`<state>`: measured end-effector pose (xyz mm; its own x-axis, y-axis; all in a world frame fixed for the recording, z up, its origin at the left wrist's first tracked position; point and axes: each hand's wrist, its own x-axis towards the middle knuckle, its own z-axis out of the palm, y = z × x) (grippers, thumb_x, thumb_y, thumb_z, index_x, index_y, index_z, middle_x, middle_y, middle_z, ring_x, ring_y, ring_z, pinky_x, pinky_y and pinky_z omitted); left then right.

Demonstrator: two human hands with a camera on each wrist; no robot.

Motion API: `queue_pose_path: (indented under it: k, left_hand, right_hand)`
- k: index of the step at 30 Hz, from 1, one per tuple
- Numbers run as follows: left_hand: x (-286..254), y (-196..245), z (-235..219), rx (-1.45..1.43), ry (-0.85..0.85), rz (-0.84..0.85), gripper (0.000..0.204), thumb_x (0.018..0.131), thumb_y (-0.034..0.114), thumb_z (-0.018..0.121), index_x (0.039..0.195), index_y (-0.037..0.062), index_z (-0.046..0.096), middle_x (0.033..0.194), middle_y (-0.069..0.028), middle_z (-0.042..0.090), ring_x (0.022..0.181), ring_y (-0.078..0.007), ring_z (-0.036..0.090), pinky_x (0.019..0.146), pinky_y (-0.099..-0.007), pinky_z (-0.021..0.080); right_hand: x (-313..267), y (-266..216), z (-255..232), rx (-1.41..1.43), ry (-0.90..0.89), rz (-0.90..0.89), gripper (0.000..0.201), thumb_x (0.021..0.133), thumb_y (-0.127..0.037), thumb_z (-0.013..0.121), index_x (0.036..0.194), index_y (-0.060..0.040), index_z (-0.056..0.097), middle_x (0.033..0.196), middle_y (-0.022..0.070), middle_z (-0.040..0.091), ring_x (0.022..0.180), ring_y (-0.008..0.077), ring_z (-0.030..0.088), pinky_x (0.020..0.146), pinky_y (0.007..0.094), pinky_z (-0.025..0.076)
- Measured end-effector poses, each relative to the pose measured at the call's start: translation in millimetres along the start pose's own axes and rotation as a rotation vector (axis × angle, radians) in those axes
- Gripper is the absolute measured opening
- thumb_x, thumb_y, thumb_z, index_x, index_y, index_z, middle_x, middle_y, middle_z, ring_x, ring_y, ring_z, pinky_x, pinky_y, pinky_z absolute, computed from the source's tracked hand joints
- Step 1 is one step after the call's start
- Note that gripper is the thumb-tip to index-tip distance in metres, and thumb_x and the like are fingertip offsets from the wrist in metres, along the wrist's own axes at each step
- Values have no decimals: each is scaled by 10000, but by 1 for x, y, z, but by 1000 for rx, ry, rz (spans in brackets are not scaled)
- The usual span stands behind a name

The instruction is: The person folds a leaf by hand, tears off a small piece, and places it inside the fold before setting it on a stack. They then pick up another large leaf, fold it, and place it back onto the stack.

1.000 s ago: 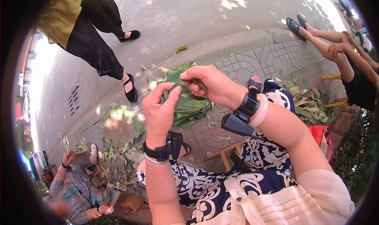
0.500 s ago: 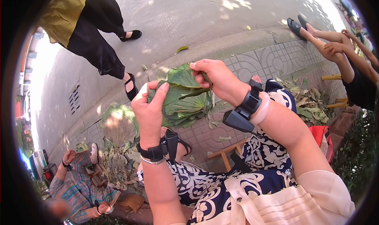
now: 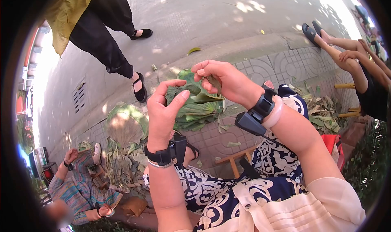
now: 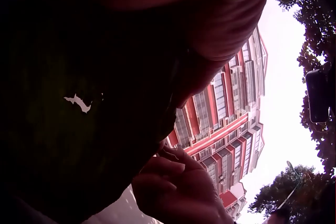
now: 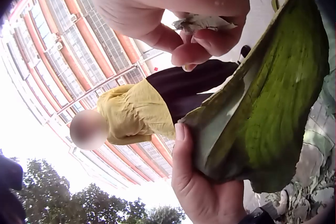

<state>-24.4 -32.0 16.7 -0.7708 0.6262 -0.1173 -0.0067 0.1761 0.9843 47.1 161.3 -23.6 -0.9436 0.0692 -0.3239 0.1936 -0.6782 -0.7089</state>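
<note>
My left hand [image 3: 161, 109] pinches a broad green leaf [image 5: 268, 98] between thumb and fingers. In the right wrist view the leaf is folded along one side, with a pale underside and a ragged edge. My right hand [image 3: 230, 83] is just to the right, fingers curled round a small grey-green leaf scrap [image 5: 207, 23], apart from the large leaf in that view. Below both hands in the head view lies a stack of green leaves [image 3: 199, 120] with radiating veins. The left wrist view is mostly dark, filled by the leaf [image 4: 73, 145].
A large round leaf [image 3: 127, 124] and a heap of dry leaf pieces [image 3: 132, 162] lie left. More leaf pieces [image 3: 324, 114] lie right, near a seated person's legs [image 3: 346, 54]. A person in black trousers [image 3: 102, 36] stands ahead. A wooden stool frame [image 3: 234, 167] is below.
Half a second ago the leaf was stretched between both hands. Now the right hand is separate from it with a scrap in its fingers. The standing person's feet shifted slightly right in view.
</note>
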Motion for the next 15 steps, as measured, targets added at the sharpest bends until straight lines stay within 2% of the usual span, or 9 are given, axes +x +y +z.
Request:
queue_pose_path:
  k: [3, 6, 9, 12, 15]
  left_hand:
    - [0, -5, -1, -124, -27, -60, 359, 847, 70, 685, 1194, 3, 626, 1069, -15, 635, 889, -63, 553, 786, -218, 444]
    - [0, -5, 0, -128, -46, -67, 423, 852, 31, 651, 1268, -2, 581, 1140, -41, 628, 964, -92, 569, 871, -247, 449]
    - [2, -14, 2, 63, -32, 78, 441, 866, 15, 640, 1298, -3, 555, 1194, -68, 616, 1070, -120, 560, 953, -271, 433]
    - [2, -16, 4, 76, -30, 97, 452, 876, 5, 638, 1316, -3, 538, 1247, -81, 595, 1147, -136, 534, 1008, -288, 406]
    - [2, -18, 3, 111, 1, 97, 418, 874, 23, 661, 1281, 0, 571, 1184, -66, 629, 1076, -128, 568, 966, -282, 437]
  right_hand:
    - [0, 1, 0, -29, -38, 30, 248, 927, -156, 628, 1109, 11, 612, 886, 30, 618, 627, 52, 531, 526, 209, 373]
    - [0, 1, 1, -110, -50, 71, 277, 913, -151, 671, 1131, 8, 612, 888, 13, 600, 633, 31, 509, 524, 199, 349]
    - [-6, -6, 9, -318, -64, 42, 284, 897, -148, 700, 1134, -9, 628, 821, -22, 574, 648, 28, 508, 551, 206, 374]
    - [0, 8, 9, -573, -101, -250, 244, 897, -167, 707, 1081, -13, 662, 781, -23, 613, 692, 42, 545, 607, 212, 421]
    - [8, 18, 1, -597, -91, -286, 202, 890, -173, 713, 995, -2, 689, 783, -2, 665, 746, 64, 575, 662, 223, 448]
